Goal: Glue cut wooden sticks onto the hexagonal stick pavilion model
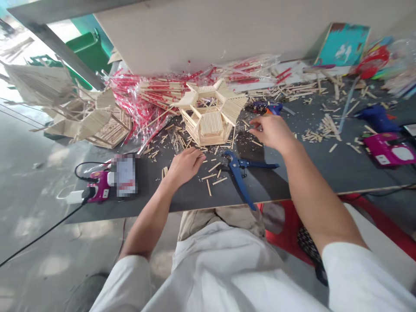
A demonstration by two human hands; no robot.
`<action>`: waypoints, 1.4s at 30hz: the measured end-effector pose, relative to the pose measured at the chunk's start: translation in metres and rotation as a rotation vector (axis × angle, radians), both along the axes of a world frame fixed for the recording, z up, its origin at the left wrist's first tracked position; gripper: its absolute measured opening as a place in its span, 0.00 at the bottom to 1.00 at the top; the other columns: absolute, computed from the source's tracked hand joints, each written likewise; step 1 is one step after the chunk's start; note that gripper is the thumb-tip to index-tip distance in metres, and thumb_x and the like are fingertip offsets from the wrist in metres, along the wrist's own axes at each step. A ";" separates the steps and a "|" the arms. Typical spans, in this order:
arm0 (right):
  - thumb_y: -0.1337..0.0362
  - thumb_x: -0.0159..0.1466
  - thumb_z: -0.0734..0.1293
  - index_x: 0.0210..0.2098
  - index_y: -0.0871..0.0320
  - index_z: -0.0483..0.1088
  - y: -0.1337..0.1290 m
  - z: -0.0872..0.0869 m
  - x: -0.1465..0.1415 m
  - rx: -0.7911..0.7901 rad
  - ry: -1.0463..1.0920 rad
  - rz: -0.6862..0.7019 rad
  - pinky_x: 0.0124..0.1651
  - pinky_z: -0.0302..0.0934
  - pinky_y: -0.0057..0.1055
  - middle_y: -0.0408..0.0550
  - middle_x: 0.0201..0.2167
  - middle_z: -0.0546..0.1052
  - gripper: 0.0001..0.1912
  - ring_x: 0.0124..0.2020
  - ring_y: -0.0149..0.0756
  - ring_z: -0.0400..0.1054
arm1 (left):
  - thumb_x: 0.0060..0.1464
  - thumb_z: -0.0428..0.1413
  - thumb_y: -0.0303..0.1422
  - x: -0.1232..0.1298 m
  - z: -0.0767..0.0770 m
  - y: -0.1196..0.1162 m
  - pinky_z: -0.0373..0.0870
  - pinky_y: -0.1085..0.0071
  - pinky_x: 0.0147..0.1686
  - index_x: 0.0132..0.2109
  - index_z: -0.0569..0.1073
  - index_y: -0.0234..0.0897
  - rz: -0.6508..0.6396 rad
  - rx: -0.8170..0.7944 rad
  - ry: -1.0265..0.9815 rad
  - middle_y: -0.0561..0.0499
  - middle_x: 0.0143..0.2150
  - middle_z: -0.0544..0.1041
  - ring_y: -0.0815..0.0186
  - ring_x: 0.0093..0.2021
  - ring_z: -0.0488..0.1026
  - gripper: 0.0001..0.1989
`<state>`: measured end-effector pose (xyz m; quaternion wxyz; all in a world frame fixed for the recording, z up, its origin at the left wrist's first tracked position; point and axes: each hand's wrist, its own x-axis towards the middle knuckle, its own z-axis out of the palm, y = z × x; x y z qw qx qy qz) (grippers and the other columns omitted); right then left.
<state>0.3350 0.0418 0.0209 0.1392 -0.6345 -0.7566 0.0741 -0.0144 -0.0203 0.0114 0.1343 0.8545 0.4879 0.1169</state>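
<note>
Left hand (185,167), grip released on worktop (325,173), right hand (273,132), grip released above blue cutter (242,173), pixelated object (125,175) unreadable

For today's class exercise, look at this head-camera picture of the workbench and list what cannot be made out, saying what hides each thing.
Head view:
- Object beside the left magenta device: a pixelated patch blurs it completely.
- Right hand: too small to tell whether its fingers pinch a stick.
- Magenta device at the far right: cut off by the picture's right edge.
- Inside of the stick pavilion: hidden by its own walls and roof.
</note>
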 end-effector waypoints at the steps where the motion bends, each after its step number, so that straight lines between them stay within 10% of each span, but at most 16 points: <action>1: 0.63 0.66 0.72 0.55 0.62 0.80 0.016 -0.005 0.002 -0.036 -0.019 -0.006 0.53 0.70 0.44 0.57 0.45 0.84 0.19 0.47 0.53 0.78 | 0.75 0.45 0.42 -0.001 -0.001 0.001 0.69 0.67 0.44 0.50 0.78 0.41 -0.007 0.003 -0.009 0.46 0.46 0.80 0.59 0.48 0.78 0.19; 6: 0.61 0.62 0.76 0.51 0.59 0.82 0.048 -0.027 0.005 -0.098 0.031 -0.004 0.51 0.70 0.41 0.53 0.44 0.85 0.19 0.45 0.50 0.79 | 0.76 0.43 0.41 -0.004 -0.005 0.005 0.71 0.66 0.46 0.49 0.78 0.40 -0.031 0.001 -0.018 0.46 0.46 0.79 0.59 0.48 0.78 0.19; 16: 0.58 0.61 0.72 0.54 0.56 0.80 0.044 -0.046 0.021 -0.032 0.146 0.077 0.45 0.66 0.39 0.50 0.39 0.83 0.23 0.38 0.45 0.75 | 0.73 0.51 0.39 0.000 -0.005 0.001 0.73 0.64 0.45 0.64 0.70 0.39 0.020 -0.008 -0.131 0.44 0.50 0.78 0.58 0.48 0.79 0.18; 28: 0.57 0.61 0.70 0.51 0.59 0.82 0.045 -0.064 0.020 0.019 0.204 0.047 0.49 0.69 0.43 0.55 0.41 0.82 0.21 0.38 0.45 0.75 | 0.73 0.50 0.36 0.010 -0.004 -0.003 0.75 0.63 0.51 0.59 0.74 0.39 -0.028 0.002 -0.154 0.44 0.53 0.80 0.58 0.53 0.79 0.15; 42: 0.54 0.65 0.71 0.49 0.57 0.79 0.015 -0.023 -0.003 0.006 0.493 0.232 0.36 0.64 0.34 0.49 0.39 0.78 0.18 0.27 0.31 0.63 | 0.74 0.49 0.36 0.011 0.004 -0.003 0.75 0.66 0.50 0.54 0.78 0.40 -0.156 0.048 -0.352 0.46 0.50 0.83 0.62 0.50 0.80 0.14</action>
